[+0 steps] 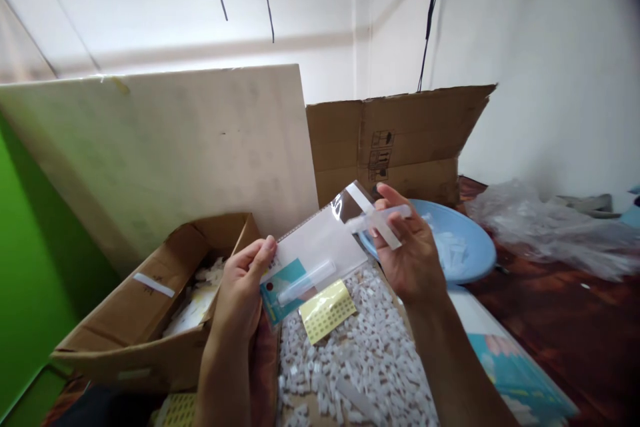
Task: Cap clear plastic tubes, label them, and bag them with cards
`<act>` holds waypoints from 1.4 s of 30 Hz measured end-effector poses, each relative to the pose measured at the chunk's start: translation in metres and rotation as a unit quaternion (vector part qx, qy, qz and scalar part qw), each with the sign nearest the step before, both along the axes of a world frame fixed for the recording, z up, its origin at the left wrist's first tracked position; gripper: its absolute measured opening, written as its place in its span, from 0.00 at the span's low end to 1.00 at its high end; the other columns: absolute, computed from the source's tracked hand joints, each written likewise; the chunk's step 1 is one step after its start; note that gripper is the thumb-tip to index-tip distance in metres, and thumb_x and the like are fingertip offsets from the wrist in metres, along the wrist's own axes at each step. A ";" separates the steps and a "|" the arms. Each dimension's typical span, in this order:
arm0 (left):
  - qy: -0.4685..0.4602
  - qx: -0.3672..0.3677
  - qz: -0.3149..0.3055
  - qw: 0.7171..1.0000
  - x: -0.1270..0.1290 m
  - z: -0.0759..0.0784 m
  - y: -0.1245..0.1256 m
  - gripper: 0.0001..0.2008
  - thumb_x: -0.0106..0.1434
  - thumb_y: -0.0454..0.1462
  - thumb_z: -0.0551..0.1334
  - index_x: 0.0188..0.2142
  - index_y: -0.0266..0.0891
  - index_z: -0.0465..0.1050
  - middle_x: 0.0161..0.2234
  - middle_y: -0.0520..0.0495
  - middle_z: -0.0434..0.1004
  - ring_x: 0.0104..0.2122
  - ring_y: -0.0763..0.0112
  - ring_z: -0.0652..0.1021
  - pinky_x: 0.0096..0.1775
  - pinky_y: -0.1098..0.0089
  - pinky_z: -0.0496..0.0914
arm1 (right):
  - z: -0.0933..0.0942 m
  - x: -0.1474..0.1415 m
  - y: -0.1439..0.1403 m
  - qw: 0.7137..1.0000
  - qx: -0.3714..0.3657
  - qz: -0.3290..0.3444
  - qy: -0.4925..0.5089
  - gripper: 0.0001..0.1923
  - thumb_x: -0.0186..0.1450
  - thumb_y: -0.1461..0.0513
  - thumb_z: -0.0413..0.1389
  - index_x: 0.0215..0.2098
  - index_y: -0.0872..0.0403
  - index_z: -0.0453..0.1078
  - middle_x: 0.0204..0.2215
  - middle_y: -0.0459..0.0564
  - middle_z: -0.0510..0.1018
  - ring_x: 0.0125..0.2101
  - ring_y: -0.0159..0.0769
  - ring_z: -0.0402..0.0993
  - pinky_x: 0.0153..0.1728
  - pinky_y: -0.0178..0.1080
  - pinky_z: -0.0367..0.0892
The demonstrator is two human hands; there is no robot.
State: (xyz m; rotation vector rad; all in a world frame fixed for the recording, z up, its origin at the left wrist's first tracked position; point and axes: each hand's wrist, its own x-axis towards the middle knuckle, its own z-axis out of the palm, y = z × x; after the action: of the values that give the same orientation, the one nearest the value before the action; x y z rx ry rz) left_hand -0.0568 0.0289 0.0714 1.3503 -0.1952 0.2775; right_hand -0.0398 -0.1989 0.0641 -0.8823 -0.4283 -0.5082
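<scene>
My left hand [240, 293] pinches the lower left corner of a clear plastic sleeve [320, 247] with a printed card and one translucent tube [306, 282] inside it. My right hand [410, 253] is at the sleeve's open upper end, its fingers gripping a second translucent tube [380, 217] whose tip sits at the sleeve's mouth beside the adhesive flap [365, 203]. A yellow sticker sheet [327, 310] lies just below the sleeve on a heap of small white plastic pieces [360, 360].
An open cardboard box [140, 320] with white parts stands at the left. A blue basin [465, 247] of tubes sits behind my right hand, an open carton [400, 140] behind it. Crumpled clear plastic bags [545, 227] lie on the dark table at the right. A pale board [165, 153] leans at the back.
</scene>
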 end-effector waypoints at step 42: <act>-0.297 0.553 -0.013 0.779 -0.013 -0.008 -0.047 0.23 0.70 0.46 0.61 0.61 0.45 0.64 0.64 0.41 0.66 0.60 0.57 0.73 0.57 0.55 0.73 | -0.037 0.033 0.011 0.957 -0.238 -0.065 0.154 0.11 0.64 0.53 0.59 0.37 0.52 0.68 0.30 0.47 0.74 0.32 0.38 0.71 0.31 0.35 0.66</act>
State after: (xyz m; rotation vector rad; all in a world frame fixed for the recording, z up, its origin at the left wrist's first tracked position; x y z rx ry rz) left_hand -0.0699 -0.0180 0.0637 2.3930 -1.0362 0.6191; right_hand -0.0064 -0.1876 0.0274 -1.4408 -0.2053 -0.3817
